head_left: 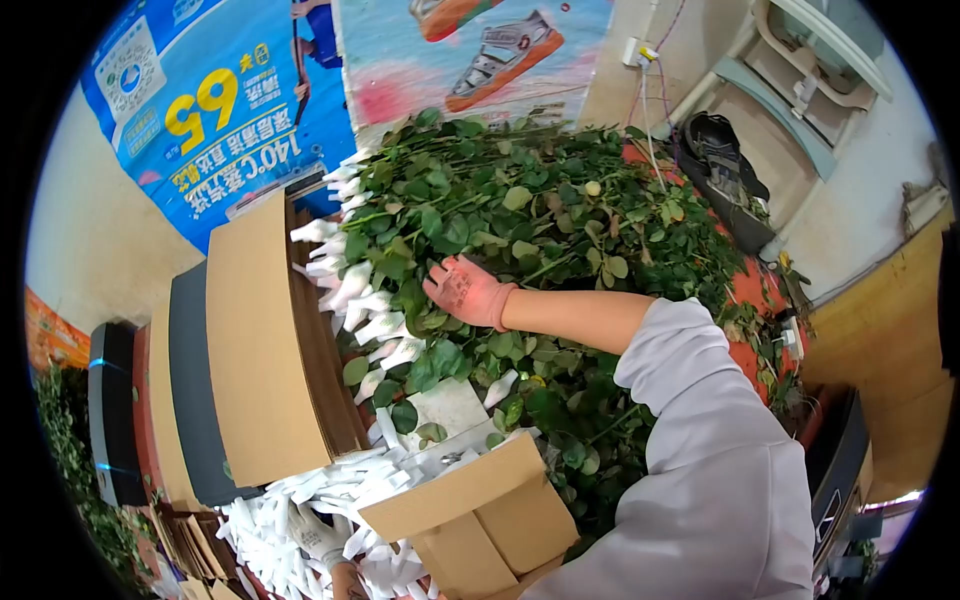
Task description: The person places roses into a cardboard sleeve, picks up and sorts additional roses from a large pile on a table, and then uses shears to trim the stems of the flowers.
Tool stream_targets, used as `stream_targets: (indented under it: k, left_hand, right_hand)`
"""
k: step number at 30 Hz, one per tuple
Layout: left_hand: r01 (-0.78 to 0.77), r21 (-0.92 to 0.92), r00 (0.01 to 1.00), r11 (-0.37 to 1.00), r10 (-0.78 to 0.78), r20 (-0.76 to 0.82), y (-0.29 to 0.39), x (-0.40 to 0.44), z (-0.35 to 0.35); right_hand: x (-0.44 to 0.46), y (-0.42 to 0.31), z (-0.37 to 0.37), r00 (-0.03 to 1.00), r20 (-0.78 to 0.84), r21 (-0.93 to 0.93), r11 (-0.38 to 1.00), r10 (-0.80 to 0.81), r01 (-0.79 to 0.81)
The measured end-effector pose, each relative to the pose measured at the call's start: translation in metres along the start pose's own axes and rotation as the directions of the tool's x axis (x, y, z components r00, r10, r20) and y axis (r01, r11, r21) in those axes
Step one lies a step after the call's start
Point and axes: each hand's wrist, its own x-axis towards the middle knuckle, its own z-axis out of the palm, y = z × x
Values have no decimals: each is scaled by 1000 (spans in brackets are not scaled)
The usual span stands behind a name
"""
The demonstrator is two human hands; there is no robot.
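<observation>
My right hand (pixel 468 292), in a pink glove, reaches into a broad heap of leafy rose stems (pixel 560 190). Its fingers are curled down among the leaves, closed around a stem that is mostly hidden. Along the heap's left side lie flower heads in white foam sleeves (pixel 350 288). Low in the view, my left hand (pixel 318 537) wears a white glove and rests in a pile of loose white foam sleeves (pixel 270 525). Its fingers blend into the white pile, so their grip is unclear.
Flat brown cardboard sheets (pixel 262 340) stand upright at the left, beside dark boards (pixel 190 385). An open cardboard box (pixel 480 515) is near the front. A chair (pixel 800 100) and a dark shoe (pixel 715 150) are at the far right. Posters (pixel 220 110) cover the wall.
</observation>
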Motion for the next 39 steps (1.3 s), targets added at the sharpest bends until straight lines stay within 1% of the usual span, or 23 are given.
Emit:
stream_targets:
  k: [3,4,5,6,7,8,9,11,13,15,17,20,25,28,29,31,32,34,35,36,37,38,39]
  left_hand:
    - [-28,-16,997,999,27,-68,-3,-2,7]
    - [-36,-18,997,999,34,-72,-3,-1,7]
    - [-20,-7,999,1000,20,-48,-3,-1,6]
    - [-3,6,1000,1000,3,-24,-3,-1,5]
    - [-4,4,1000,1000,4,-22,-2,0,6]
    - [-1,-21,1000,1000,1,-23,-2,0,7]
    - [7,-41,1000,999,-7,-22,-7,0,10]
    - [-60,62,995,996,65,-81,-29,-7,30]
    - [50,-11,996,999,-49,71,-4,1,-3]
    - [50,-20,996,999,-48,77,-2,3,-4]
    - [67,-31,993,997,-63,101,-1,1,-5]
    - [32,-17,999,999,-32,27,-4,2,1]
    - [7,-28,999,1000,-8,-33,-6,1,3]
    - [-18,-17,997,1000,17,-74,-3,3,-2]
    - [-31,-6,996,999,31,-87,-2,2,-1]
    - [-36,-20,996,999,35,-80,-6,2,2]
    - [-29,-26,997,999,27,-70,-7,2,3]
    - [-2,-21,1000,1000,2,-17,-8,3,4]
    - [0,4,1000,1000,0,-3,-12,3,8]
    - [10,7,1000,1000,-10,-7,-10,3,7]
    - [20,11,1000,1000,-20,-14,-8,3,6]
    - [-12,31,998,999,13,-63,-9,3,8]
    - [-17,32,998,999,19,-60,-9,3,9]
  right_hand:
    - [7,14,-13,999,24,103,994,47,-49]
    - [12,27,-41,985,152,146,984,76,-99]
    - [18,33,-11,984,-101,77,987,148,-140]
    - [30,51,-31,969,69,125,962,237,-244]
    - [37,67,-20,940,-63,25,942,335,-334]
    - [43,79,-38,877,61,1,879,477,-477]
    - [52,86,-22,800,-12,167,790,600,-590]
    - [37,82,-63,870,-173,304,865,461,-398]
    - [14,49,-77,981,-98,394,912,170,-119]
    - [-14,14,-98,991,131,437,896,23,-78]
    - [-31,-2,-69,978,206,190,978,44,-84]
    - [-38,-7,-14,967,218,143,976,130,-163]
    - [-41,6,-31,986,163,78,996,16,-30]
    - [-50,38,-63,997,44,98,992,69,-73]
    - [-52,54,-81,986,124,99,987,116,-128]
    - [-58,91,-105,977,-66,11,980,201,-200]
    - [-68,110,-115,934,-300,-106,966,194,-235]
    - [-75,141,-154,906,-267,-141,917,328,-374]
    - [-71,170,-143,841,-385,156,925,381,-347]
    - [-67,173,-190,857,-382,-89,909,347,-407]
    - [-46,172,-238,820,98,57,820,564,-570]
    - [-34,182,-232,735,-650,33,973,193,-227]
    - [-14,195,-227,731,-658,8,972,182,-235]
